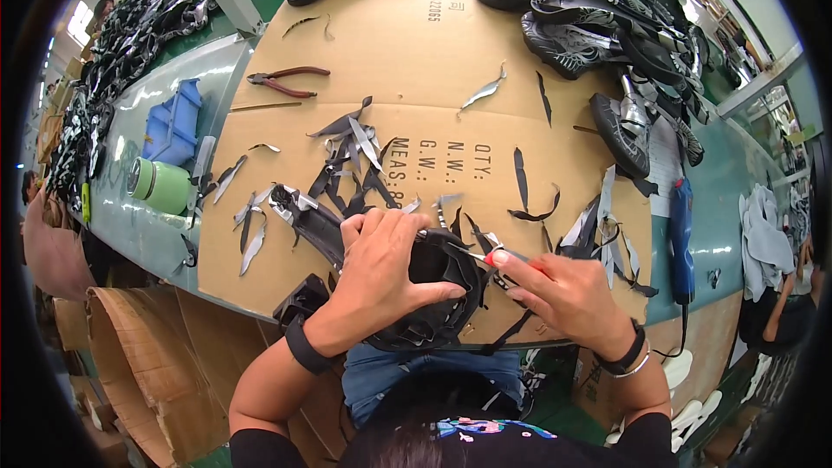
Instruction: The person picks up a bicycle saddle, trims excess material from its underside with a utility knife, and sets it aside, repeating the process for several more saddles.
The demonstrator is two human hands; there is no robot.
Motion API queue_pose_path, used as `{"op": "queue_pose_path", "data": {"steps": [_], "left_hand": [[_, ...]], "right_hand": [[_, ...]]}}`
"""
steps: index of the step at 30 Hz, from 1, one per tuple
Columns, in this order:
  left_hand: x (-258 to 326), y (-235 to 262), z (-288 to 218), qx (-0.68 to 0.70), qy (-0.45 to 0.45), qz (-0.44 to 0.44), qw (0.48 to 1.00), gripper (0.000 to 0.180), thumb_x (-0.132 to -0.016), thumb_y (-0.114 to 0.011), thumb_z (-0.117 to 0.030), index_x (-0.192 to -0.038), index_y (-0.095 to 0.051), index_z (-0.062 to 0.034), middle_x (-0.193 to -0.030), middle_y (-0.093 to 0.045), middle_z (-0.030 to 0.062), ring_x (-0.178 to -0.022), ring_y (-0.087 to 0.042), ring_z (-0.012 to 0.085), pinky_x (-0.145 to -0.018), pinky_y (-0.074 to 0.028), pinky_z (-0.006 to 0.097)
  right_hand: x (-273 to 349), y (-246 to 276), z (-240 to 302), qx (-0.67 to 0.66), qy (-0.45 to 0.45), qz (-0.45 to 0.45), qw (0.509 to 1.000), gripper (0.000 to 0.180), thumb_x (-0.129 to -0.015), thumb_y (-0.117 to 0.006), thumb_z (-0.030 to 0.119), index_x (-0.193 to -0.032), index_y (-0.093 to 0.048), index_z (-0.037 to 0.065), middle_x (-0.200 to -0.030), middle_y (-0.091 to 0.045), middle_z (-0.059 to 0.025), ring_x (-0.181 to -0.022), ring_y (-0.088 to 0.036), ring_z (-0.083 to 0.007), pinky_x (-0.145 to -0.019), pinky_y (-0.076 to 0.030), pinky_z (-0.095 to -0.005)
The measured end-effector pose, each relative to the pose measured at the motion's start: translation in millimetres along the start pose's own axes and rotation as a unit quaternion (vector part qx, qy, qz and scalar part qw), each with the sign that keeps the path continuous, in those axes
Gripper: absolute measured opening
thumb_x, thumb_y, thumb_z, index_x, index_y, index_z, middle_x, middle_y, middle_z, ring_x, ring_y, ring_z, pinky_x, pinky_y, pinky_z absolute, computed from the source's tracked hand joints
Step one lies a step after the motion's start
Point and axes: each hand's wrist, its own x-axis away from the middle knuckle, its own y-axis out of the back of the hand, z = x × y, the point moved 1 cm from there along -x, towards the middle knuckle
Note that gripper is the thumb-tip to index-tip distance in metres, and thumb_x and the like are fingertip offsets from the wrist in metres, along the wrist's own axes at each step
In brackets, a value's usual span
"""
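A black, hollow moulded piece (426, 262) with a narrow arm reaching to the upper left lies at the near edge of the cardboard. My left hand (381, 264) is closed over its middle, thumb across the opening. Closed in my right hand (563, 293) is a small red-handled knife (492, 257). Its thin blade points left and meets the piece's right rim, as far as I can see. Cut black and silver strips (351, 156) lie beyond my left hand, and more strips (598, 221) lie beyond my right.
Red-handled cutting pliers (290, 83) lie at the left on the cardboard sheet (390, 43). Farther left are a green jar (160, 186) and a blue bin (176, 126). Similar black and silver pieces (598, 26) are heaped back right. A blue corded tool (683, 238) lies along the right side.
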Motion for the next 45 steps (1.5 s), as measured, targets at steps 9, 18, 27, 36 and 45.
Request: {"op": "queue_pose_path", "data": {"steps": [9,18,27,36,45], "left_hand": [[-8,0,7,0.049,0.009,0.030,0.998,0.070,-0.057,-0.086,-0.044,-0.109,-0.058,-0.0060,-0.098,-0.056,0.0068,-0.098,-0.049,0.0251,-0.090,-0.029,0.039],[-5,-1,10,0.051,-0.008,0.006,0.999,0.068,-0.058,-0.086,-0.044,-0.107,-0.058,-0.0065,-0.094,-0.055,0.0061,-0.094,-0.049,0.0246,-0.088,-0.029,0.038],[-1,-5,13,0.032,-0.026,-0.033,0.999,0.073,-0.055,-0.085,-0.053,-0.107,-0.060,-0.0072,-0.095,-0.056,0.0059,-0.094,-0.051,0.0232,-0.087,-0.030,0.038],[8,11,-15,-0.040,0.022,-0.021,0.999,0.064,-0.063,-0.083,-0.038,-0.113,-0.057,-0.0064,-0.093,-0.051,0.0081,-0.094,-0.046,0.0265,-0.085,-0.030,0.041],[24,15,-45,-0.079,0.068,-0.059,0.993,0.069,-0.061,-0.086,-0.029,-0.117,-0.055,-0.0050,-0.101,-0.055,0.0090,-0.099,-0.048,0.0267,-0.087,-0.031,0.042]], "right_hand": [[-29,8,-13,0.068,0.083,0.093,0.990,0.058,-0.076,-0.074,0.015,-0.132,-0.057,0.019,-0.067,-0.052,-0.0008,-0.053,-0.054,-0.0154,-0.044,-0.040,-0.0303],[-24,4,-14,0.061,0.092,0.096,0.989,0.057,-0.082,-0.061,0.012,-0.138,-0.053,0.021,-0.068,-0.046,-0.0028,-0.054,-0.053,-0.0166,-0.044,-0.037,-0.0303],[24,-26,33,-0.004,-0.099,0.077,0.992,0.077,-0.080,-0.073,0.010,-0.147,-0.036,0.012,-0.071,-0.053,-0.0101,-0.053,-0.054,-0.0287,-0.045,-0.042,-0.0387],[38,-20,48,-0.111,-0.181,-0.075,0.974,0.061,-0.083,-0.075,0.015,-0.136,-0.045,0.005,-0.117,-0.062,-0.0242,-0.093,-0.068,-0.0366,-0.074,-0.056,-0.0373],[-45,-37,43,-0.204,-0.080,-0.145,0.965,0.048,-0.083,-0.068,0.004,-0.126,-0.048,0.000,-0.103,-0.063,-0.0229,-0.080,-0.065,-0.0387,-0.071,-0.051,-0.0413]]}}
